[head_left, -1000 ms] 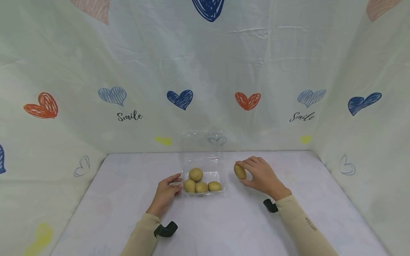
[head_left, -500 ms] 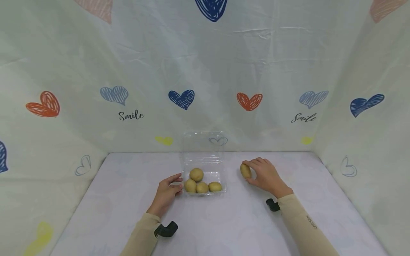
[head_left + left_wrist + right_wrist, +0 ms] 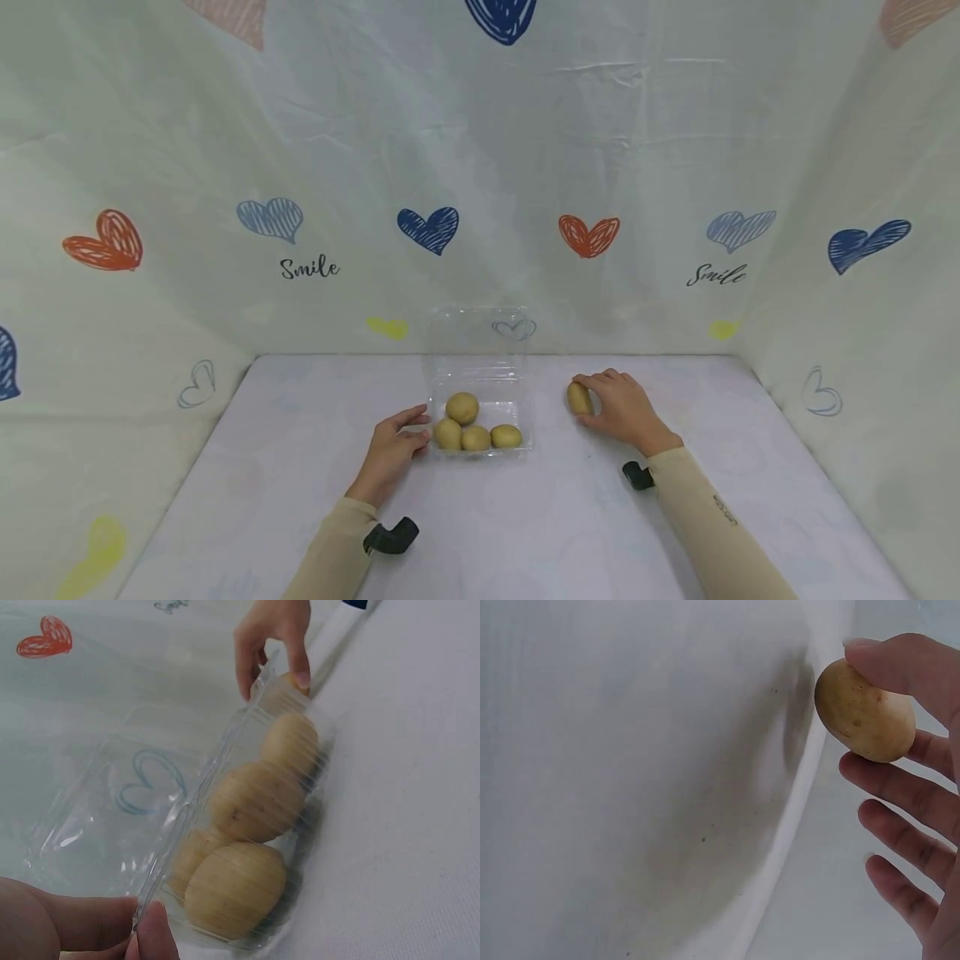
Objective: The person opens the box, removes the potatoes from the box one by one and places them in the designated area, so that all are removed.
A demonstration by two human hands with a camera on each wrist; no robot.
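The right hand [image 3: 622, 408] pinches a potato [image 3: 579, 398] between thumb and fingers; the wrist view shows the thumb on its upper side, the forefinger beneath, and the other fingers spread apart from it. Seen from the head, this potato stands on end: its long axis runs from just short of 12 o'clock to just short of 6, one end away from the person, the other towards them. In the right wrist view the same axis slants from about 10 o'clock to 4. It is at 3 o'clock of the clear container [image 3: 501, 412], well outside it; whether it touches the table [image 3: 480, 533] I cannot tell.

The left hand [image 3: 392, 450], at 9 o'clock of the container, pinches the rim between thumb and finger. The lid [image 3: 461, 337] stands raised at 12 o'clock.

Inside lie four potatoes: an oblong one [image 3: 506, 436] at 4 o'clock, its length along 9 to 3, and rounder ones at 6 [image 3: 476, 438], 8 [image 3: 448, 434] and 10 [image 3: 462, 407].
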